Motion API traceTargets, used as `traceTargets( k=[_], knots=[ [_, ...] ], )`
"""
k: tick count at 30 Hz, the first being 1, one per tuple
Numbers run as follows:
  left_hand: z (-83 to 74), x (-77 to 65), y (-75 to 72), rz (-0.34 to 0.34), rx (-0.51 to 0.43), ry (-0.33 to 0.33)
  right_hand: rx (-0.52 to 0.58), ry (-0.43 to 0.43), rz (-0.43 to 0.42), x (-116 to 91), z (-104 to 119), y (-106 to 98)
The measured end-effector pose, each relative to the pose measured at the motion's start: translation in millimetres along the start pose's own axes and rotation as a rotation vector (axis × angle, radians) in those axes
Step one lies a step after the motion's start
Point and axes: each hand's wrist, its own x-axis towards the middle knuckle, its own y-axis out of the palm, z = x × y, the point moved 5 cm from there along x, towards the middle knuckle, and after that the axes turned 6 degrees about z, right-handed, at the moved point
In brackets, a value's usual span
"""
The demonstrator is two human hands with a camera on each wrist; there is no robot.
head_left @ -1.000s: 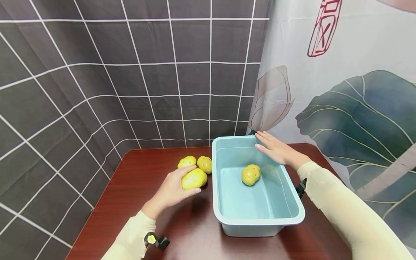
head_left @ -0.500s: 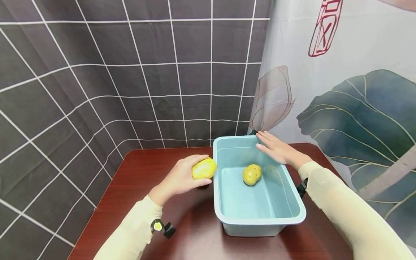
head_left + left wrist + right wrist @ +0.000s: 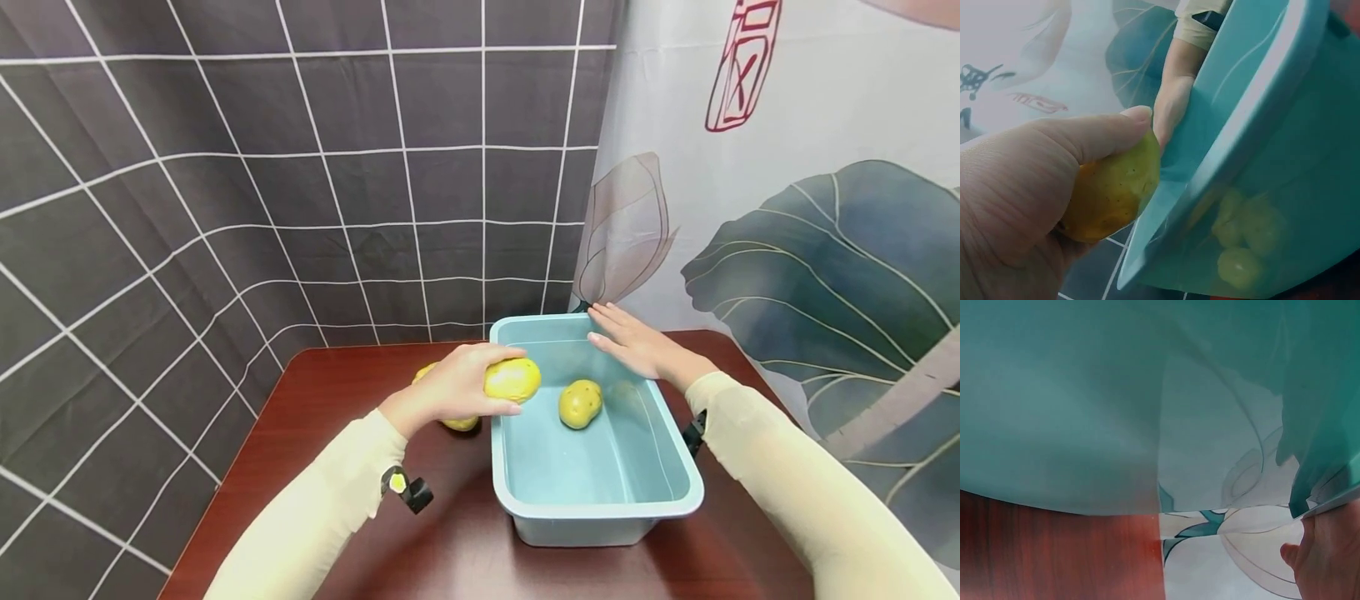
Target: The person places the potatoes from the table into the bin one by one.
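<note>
My left hand [image 3: 453, 385] grips a yellow potato [image 3: 513, 380] between thumb and fingers, over the left rim of a light blue plastic basin [image 3: 600, 511]. In the left wrist view the thumb lies along the top of this potato [image 3: 1113, 194], beside the basin's rim. Another potato [image 3: 580, 404] rests on the basin floor. My right hand [image 3: 633, 342] lies over the far right part of the rim, its fingers straight. On the table, partly hidden by my left hand, are a potato [image 3: 423, 371] and a nearer potato [image 3: 461, 424].
The basin stands on a dark red wooden table [image 3: 367, 375]. A grey curtain with white grid lines [image 3: 360, 183] hangs behind, beside a white curtain with a leaf print [image 3: 832, 275]. Blurred yellow potato shapes show on the basin's outer wall [image 3: 1297, 206] in the left wrist view.
My left hand has lifted the potato off the table and carried it right, over the basin's left rim. The right hand and the basin have stayed put.
</note>
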Motion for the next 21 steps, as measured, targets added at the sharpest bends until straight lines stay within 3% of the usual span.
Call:
traceTargets(
  k=[9, 14, 21],
  knots=[
    [-13.9, 49.1, 6.1, 0.215, 0.033, 0.05, -0.002, 0.008, -0.008, -0.7, -0.9, 0.2],
    [-20.4, 69.8, 18.0, 0.283, 0.038, 0.057, -0.071, 0.003, -0.029, -1.0, 0.5, -0.9],
    [-31.6, 87.3, 34.2, 0.346, 0.075, 0.054, -0.138, 0.008, -0.05, -2.9, 3.3, -3.0]
  ],
)
